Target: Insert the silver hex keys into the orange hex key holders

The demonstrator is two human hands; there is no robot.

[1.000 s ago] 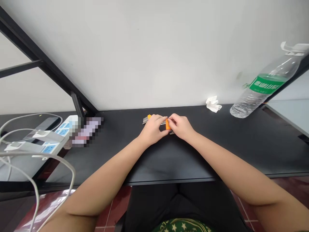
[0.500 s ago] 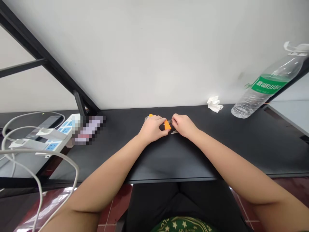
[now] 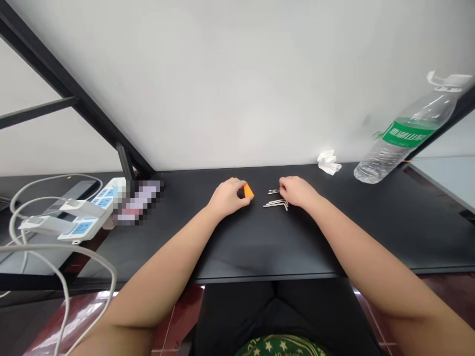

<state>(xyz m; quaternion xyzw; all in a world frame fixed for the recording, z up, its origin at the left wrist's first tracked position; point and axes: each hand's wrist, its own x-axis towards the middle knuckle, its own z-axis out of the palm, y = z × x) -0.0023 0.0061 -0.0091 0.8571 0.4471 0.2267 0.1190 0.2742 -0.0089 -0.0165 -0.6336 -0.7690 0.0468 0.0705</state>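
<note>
On the desk (image 3: 334, 232), left grip (image 3: 226, 198) clamps orange holder (image 3: 248, 191); right grip (image 3: 299, 192), closure unclear, touches hex keys (image 3: 276, 202).

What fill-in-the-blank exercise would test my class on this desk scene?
1. The left hand grips a small holder coloured ____.
2. The right hand touches bent metal keys lying on a desk coloured ____.
3. The clear bottle has a label coloured ____.
Missing words: orange, black, green.
</note>
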